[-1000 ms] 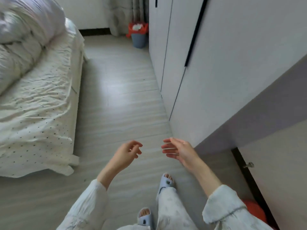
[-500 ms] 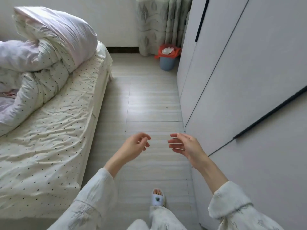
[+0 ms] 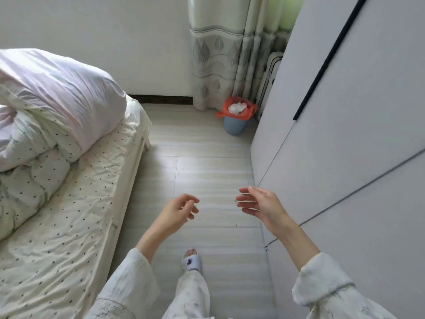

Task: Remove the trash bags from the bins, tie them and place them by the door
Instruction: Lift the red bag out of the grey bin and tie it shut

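**Both hands free, bin at the far end of the aisle**

The left hand [image 3: 178, 209] and right hand [image 3: 258, 203] are raised in front of the body over the pale floor [image 3: 207, 171], apart from each other and holding nothing. The left hand's fingers [image 3: 192, 207] are loosely curled and relaxed; the right hand's fingers [image 3: 245, 202] are nearly straight and slightly spread, pointing left.

The blue bin [image 3: 235, 125] stands on the floor well ahead of the hands, just beside the wardrobe [image 3: 333, 134] corner and in front of the leaf-patterned curtain [image 3: 218, 54]. An orange trash bag [image 3: 250, 109] lines it, its edge folded over the rim, with white crumpled paper [image 3: 236, 107] inside.

On the left is a bed [image 3: 69, 215] with a dotted sheet and a bunched-up duvet [image 3: 53, 97]. 1 foot in a light slipper [image 3: 192, 262] shows below the hands.
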